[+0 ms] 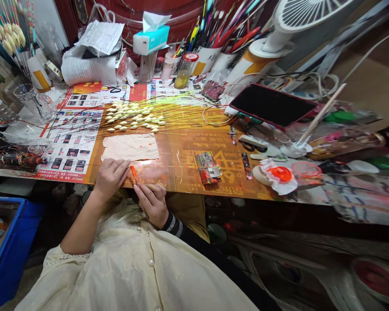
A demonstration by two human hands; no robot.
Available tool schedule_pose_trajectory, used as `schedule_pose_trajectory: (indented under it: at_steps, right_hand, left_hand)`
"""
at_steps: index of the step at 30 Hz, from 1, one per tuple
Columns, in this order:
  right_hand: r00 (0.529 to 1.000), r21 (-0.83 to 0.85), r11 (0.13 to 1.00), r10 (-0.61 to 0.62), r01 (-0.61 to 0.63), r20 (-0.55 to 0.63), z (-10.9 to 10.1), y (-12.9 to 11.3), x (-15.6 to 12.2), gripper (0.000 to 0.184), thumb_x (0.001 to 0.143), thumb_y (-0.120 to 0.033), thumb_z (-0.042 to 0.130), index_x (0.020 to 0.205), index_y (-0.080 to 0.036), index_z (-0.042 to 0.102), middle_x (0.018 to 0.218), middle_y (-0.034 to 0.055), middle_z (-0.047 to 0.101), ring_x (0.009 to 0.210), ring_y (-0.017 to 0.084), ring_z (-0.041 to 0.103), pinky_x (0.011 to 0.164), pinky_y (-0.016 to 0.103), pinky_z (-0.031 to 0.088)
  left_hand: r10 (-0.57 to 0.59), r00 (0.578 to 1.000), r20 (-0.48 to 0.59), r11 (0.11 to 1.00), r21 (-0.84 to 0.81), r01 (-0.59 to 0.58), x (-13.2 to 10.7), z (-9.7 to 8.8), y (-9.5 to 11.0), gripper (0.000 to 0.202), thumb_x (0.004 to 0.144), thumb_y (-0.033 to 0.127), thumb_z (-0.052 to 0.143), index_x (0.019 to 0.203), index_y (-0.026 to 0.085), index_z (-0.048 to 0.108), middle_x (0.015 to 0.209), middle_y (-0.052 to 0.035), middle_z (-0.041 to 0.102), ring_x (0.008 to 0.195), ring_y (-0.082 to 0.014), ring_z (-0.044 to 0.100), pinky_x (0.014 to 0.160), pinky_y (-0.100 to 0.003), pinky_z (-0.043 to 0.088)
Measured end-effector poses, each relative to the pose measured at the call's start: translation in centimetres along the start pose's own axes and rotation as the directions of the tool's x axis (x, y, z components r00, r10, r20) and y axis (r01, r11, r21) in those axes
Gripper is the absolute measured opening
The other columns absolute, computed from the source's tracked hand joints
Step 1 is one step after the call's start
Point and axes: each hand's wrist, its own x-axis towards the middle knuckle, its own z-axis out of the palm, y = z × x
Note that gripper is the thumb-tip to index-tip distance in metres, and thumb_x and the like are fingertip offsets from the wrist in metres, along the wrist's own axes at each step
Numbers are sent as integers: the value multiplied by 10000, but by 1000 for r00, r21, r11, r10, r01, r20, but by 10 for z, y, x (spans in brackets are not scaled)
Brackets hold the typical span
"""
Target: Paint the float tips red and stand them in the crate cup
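My left hand [111,176] is closed at the table's front edge, fingertips pinched together just below a cream cloth [130,147]. What sits between those fingertips is too small to make out. My right hand [151,202] is closed a little lower and to the right, its fingertips at the lower end of a slim bright orange piece [134,174]. That piece slants up toward my left fingertips. Beyond the cloth lie many pale oval fishing floats [134,117] on long thin stems, spread sideways across the table.
A paint-smeared box [208,168] lies right of my hands. Farther right are orange paint on white wrapping [280,174], a phone [272,105] and a fan [311,15]. A lidded jar [185,71] and tissue box [151,39] stand behind. A blue crate [11,259] is lower left.
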Motion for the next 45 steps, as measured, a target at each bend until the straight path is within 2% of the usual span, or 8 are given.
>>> schedule_pose_trajectory:
  at_steps: [9, 19, 25, 31, 39, 45]
  right_hand:
    - [999, 18, 1000, -9, 10, -40, -3, -2, 7, 582, 930, -121, 544, 1490, -217, 418, 1176, 80, 707, 1087, 198, 552, 1006, 387, 387]
    - [1000, 13, 1000, -1, 1, -21, -1, 0, 2, 571, 942, -138, 528, 1494, -220, 407, 1203, 84, 697, 1122, 197, 551, 1024, 392, 389]
    - [999, 28, 1000, -11, 12, -33, -2, 1, 1, 596, 929, -116, 542, 1499, -208, 396, 1192, 91, 701, 1105, 202, 559, 1005, 397, 412]
    - [999, 78, 997, -15, 19, -48, -2, 4, -1, 621, 921, -109, 541, 1511, -208, 373, 1188, 93, 698, 1091, 199, 567, 1000, 402, 442]
    - [996, 191, 980, -38, 54, -85, -7, 10, -5, 602, 911, -118, 525, 1493, -200, 399, 1181, 95, 691, 1092, 204, 557, 996, 436, 497]
    - [990, 261, 961, -53, 87, -134, -10, 16, -7, 594, 911, -120, 499, 1493, -180, 402, 1185, 119, 682, 1102, 234, 578, 963, 471, 541]
  left_hand:
    - [-3, 1000, -10, 1000, -23, 3, 0, 1, 0, 312, 946, 226, 562, 1246, 181, 636, 1046, -95, 739, 897, -218, 631, 844, -373, 438]
    - [22, 999, -30, 1000, 15, -21, 1, 0, 1, 310, 943, 220, 566, 1239, 167, 637, 1049, -92, 739, 882, -215, 620, 840, -366, 441]
    - [-21, 1000, 6, 1000, -21, 21, -1, 1, 0, 315, 959, 240, 539, 1253, 186, 636, 1064, -96, 737, 905, -214, 631, 857, -375, 448]
    - [-32, 999, 19, 999, -29, 33, -2, 1, -1, 323, 963, 257, 534, 1265, 192, 628, 1079, -101, 733, 923, -219, 637, 864, -387, 452]
    - [-36, 999, -17, 999, -33, 36, 4, -4, 1, 305, 983, 251, 503, 1252, 178, 629, 1028, -102, 737, 902, -208, 636, 851, -369, 455]
    - [-18, 997, -73, 1000, -17, 17, 13, -14, 5, 295, 980, 257, 526, 1245, 180, 629, 1007, -98, 740, 854, -194, 639, 814, -345, 447]
